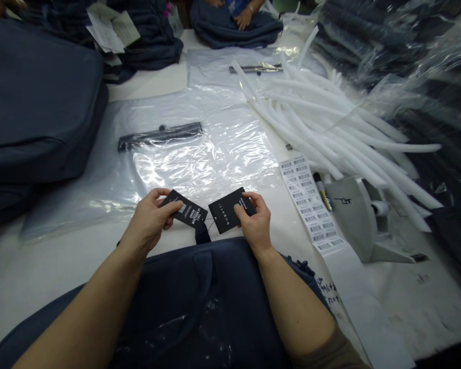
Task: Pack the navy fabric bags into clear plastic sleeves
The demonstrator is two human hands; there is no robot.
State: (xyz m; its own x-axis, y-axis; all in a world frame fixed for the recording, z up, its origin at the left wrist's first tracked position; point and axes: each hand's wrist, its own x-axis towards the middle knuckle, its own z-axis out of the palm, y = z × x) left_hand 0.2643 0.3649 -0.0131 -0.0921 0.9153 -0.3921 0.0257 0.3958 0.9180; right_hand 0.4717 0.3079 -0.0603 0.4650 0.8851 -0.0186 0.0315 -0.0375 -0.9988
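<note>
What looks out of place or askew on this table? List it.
Nothing looks damaged or spilled. The white foam tubes lie in a loose, crisscrossed heap, and the barcode label strip runs askew. Both hands, left and right, hold black hang tags.

Two black card hang tags (207,212) lie side by side beyond the dark blue fabric backpack (200,302), on the clear plastic bag (200,148); white barcode sticker strip (309,202) to their right
</note>
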